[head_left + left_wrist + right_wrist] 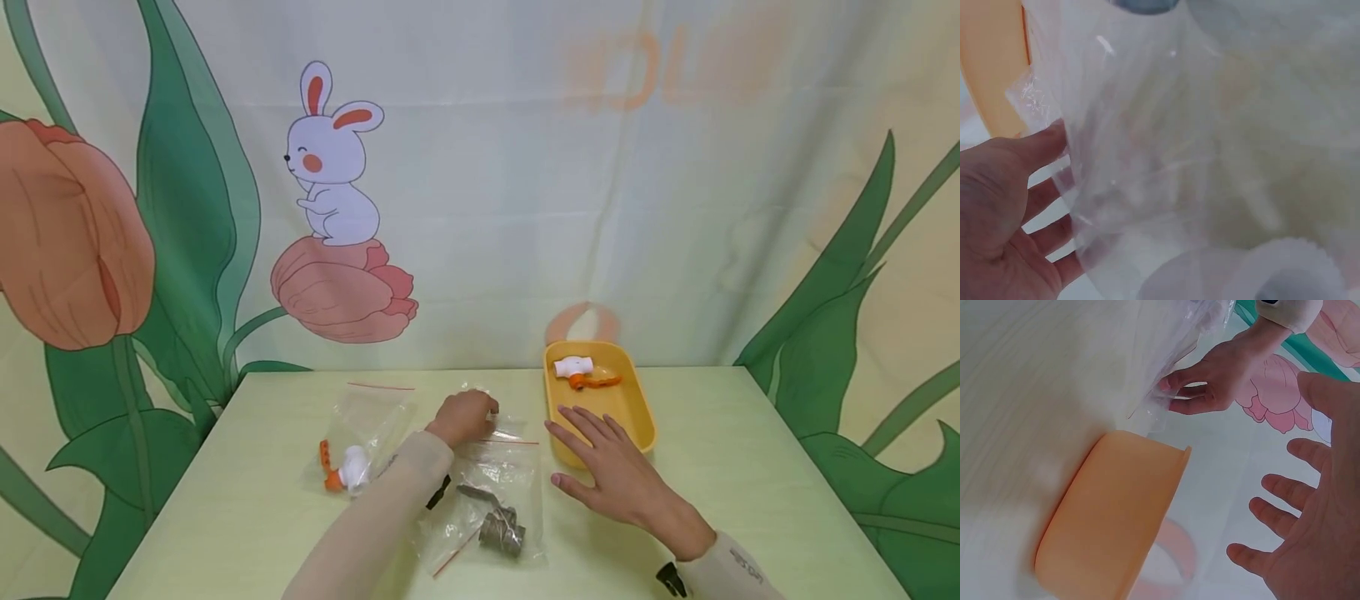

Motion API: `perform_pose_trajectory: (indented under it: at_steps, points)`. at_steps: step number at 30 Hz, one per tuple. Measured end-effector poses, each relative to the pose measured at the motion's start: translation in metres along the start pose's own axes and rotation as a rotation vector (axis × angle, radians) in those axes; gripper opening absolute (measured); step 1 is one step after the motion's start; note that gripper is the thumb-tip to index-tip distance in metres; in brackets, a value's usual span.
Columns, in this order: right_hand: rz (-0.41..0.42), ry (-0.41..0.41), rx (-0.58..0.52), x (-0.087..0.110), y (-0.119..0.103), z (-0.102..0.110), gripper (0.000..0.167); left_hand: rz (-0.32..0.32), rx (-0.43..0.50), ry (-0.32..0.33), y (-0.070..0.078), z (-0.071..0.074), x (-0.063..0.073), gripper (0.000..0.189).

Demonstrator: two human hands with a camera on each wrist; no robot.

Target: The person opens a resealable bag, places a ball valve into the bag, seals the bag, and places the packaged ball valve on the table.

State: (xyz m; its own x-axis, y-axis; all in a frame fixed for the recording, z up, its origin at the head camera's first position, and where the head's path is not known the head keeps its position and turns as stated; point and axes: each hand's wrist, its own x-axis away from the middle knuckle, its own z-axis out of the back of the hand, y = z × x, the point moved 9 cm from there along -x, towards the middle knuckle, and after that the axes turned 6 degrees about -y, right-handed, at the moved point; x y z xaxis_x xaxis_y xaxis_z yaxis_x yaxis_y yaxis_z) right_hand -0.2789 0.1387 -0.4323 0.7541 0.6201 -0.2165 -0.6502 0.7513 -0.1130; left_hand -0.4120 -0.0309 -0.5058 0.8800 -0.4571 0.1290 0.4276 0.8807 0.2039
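Note:
My left hand (pixel 459 418) reaches over the middle of the table and pinches the edge of a clear plastic bag (pixel 1141 131) between thumb and fingers. Just below that hand lies a clear zip bag (pixel 517 471) with a grey valve (pixel 502 532) in it. Left of the forearm, another zip bag (pixel 375 412) contains a white valve (pixel 354 467) with an orange handle. My right hand (pixel 615 471), fingers spread and holding nothing, hovers over the near side of a yellow bin (pixel 647 417). Inside the bin lies a white valve (pixel 573 367) with an orange handle.
The pale green table (pixel 247 483) ends at the back against a hanging cloth (pixel 480 208) printed with tulips and a rabbit. A red-striped bag edge (pixel 457 552) shows at the lower left of the grey valve's bag.

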Motion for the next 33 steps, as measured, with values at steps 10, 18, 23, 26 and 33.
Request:
perform_pose_trajectory:
  at_steps: [10,18,23,26,33]
  points:
    - [-0.006,0.005,0.008,-0.003,0.0,0.011,0.066,-0.021,-0.025,0.155,0.002,0.03,0.008,0.018]
    - [0.031,0.097,0.013,-0.012,-0.005,0.038,0.068,-0.064,0.029,0.306,0.004,0.065,0.02,0.013]
    - [0.041,0.14,0.011,-0.017,-0.007,0.054,0.07,-0.066,0.108,0.375,0.004,0.087,0.032,0.014]
    - [0.057,0.182,0.007,-0.019,-0.009,0.063,0.072,-0.061,0.152,0.422,0.005,0.103,0.042,0.017]
    - [0.075,0.285,-0.027,-0.022,-0.013,0.089,0.071,-0.078,0.274,0.542,0.009,0.142,0.072,0.024]
